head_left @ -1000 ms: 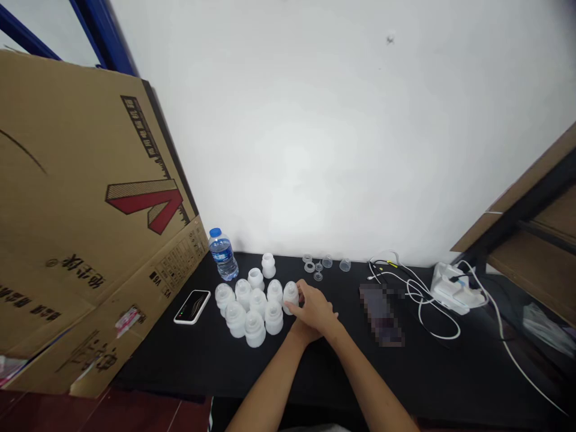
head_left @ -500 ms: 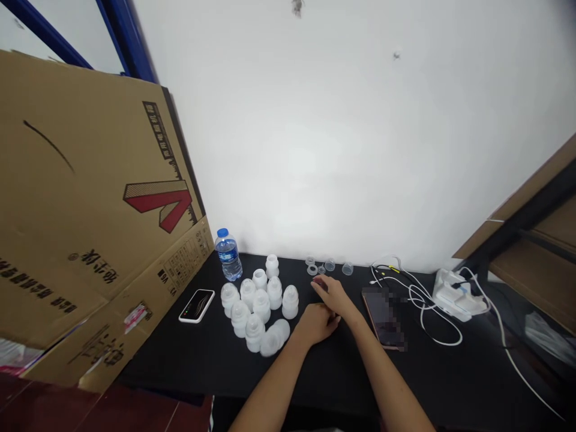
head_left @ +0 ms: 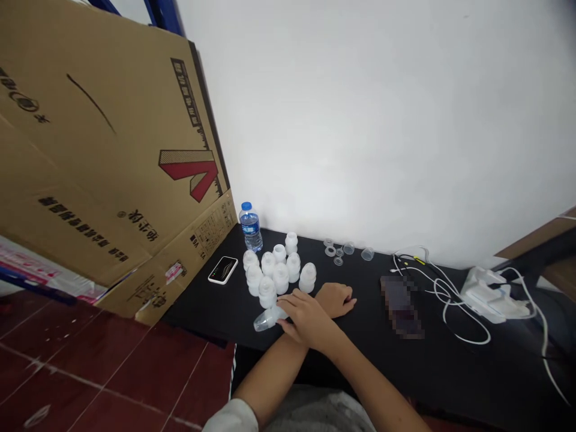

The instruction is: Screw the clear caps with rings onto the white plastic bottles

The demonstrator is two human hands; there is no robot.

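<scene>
My arms cross over the black table. My right hand [head_left: 308, 315] lies above my left forearm, its thumb and fingers closed round the near end of the clear plastic covers [head_left: 266, 318]. My left hand [head_left: 335, 299] rests on the table to the right with curled fingers; whatever may be inside them is hidden. Behind the covers stands a group of white bottle-like pieces with ringed necks [head_left: 267, 292], several with translucent tops. One such piece [head_left: 308, 278] stands just behind my hands. Small clear rings [head_left: 330, 251] and clear cups [head_left: 367, 254] lie near the wall.
At the left are a water bottle [head_left: 251, 228], a white phone [head_left: 223, 270] and a large cardboard box [head_left: 112, 150]. A dark, pixelated device [head_left: 400, 306] lies right of my hands. Farther right are white cables [head_left: 468, 342] and a white power unit [head_left: 488, 294].
My right hand has moved left and toward me, across my left forearm, and has taken hold of the clear covers. The view has shifted left and down.
</scene>
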